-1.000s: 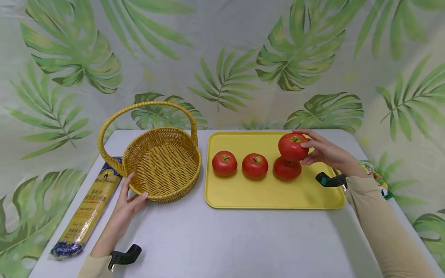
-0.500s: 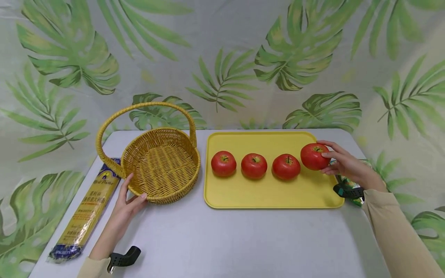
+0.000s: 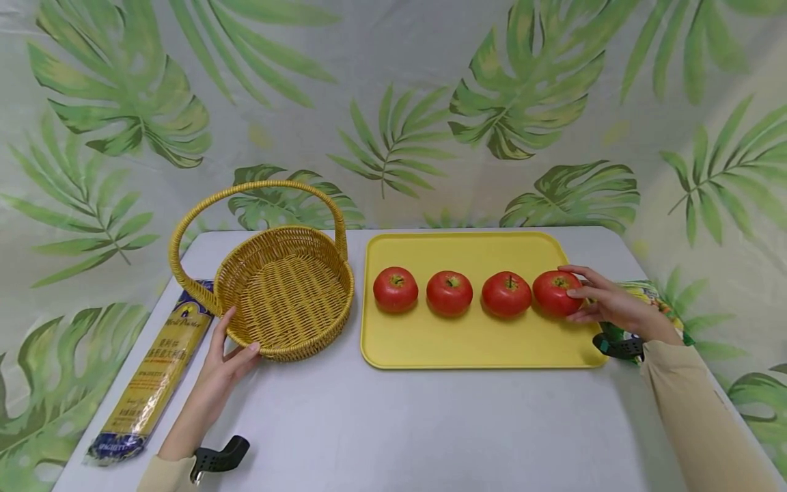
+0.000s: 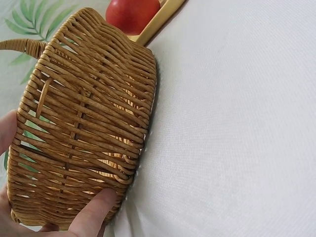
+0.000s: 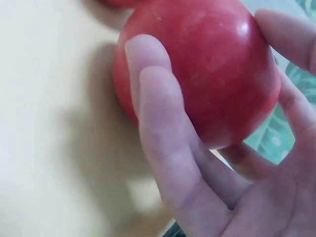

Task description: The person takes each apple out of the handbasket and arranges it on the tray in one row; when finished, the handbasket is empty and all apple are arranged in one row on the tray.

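Note:
My right hand (image 3: pixel 621 311) holds a red apple (image 3: pixel 553 292) at the right end of a row of several apples on the yellow tray (image 3: pixel 467 348). In the right wrist view its fingers curve around the sides of that apple (image 5: pixel 207 74), low over the tray surface. To its left, the neighbouring apple (image 3: pixel 507 294) sits close by, stem up. My left hand (image 3: pixel 215 372) grips the near left rim of a round wicker basket (image 3: pixel 295 294) with a tall handle. The left wrist view shows fingertips pressed on the woven side of the basket (image 4: pixel 84 113).
A long packet of spaghetti (image 3: pixel 156 376) lies left of the basket, partly under its edge. Beyond the tray's right end lies a colourful plastic packet (image 3: pixel 642 290), partly hidden by my right hand. A leaf-patterned cloth (image 3: pixel 393 123) hangs behind the white table (image 3: pixel 393 430).
My right hand has carried its apple rightward from above the third apple, then lowered it beside that one at the row's right end. The left hand stays on the basket.

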The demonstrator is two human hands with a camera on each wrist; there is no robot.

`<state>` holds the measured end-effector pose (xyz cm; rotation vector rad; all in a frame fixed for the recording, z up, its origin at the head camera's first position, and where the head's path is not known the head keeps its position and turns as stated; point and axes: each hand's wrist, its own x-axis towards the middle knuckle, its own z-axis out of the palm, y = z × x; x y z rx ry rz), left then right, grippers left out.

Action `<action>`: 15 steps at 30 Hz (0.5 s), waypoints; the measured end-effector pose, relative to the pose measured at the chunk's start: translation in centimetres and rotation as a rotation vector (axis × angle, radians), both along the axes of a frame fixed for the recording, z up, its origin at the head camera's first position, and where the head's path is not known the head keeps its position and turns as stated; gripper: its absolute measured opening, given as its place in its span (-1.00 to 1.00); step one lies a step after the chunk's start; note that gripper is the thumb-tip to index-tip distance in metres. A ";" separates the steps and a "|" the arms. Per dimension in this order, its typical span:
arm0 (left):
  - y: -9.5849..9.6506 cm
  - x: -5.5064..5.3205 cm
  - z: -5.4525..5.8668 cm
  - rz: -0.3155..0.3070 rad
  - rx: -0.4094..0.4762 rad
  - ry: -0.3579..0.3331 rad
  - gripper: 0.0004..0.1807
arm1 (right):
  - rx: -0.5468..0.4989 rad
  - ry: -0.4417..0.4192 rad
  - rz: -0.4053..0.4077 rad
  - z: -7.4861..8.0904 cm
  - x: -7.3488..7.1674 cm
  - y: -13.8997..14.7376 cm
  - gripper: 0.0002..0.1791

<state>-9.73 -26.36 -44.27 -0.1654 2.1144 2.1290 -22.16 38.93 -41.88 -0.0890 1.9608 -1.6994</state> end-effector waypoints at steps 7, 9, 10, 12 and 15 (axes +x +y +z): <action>0.0 0.0 0.0 -0.004 0.007 0.000 -0.10 | -0.059 -0.086 0.004 -0.5 0.3 0.4 -0.53; -0.1 0.0 0.1 -0.002 0.003 -0.004 -0.10 | -0.084 -0.108 0.010 -0.5 0.4 0.3 -0.49; -0.1 0.1 0.2 -0.001 -0.004 -0.008 -0.09 | -0.093 -0.116 0.013 -0.5 0.4 0.2 -0.46; -0.1 0.2 0.5 0.003 -0.061 -0.017 -0.09 | -0.098 -0.128 0.009 -0.2 0.6 -0.1 -0.39; -0.1 0.7 1.5 -0.004 -0.250 -0.008 -0.12 | -0.067 -0.110 -0.008 0.3 1.0 -0.4 -0.29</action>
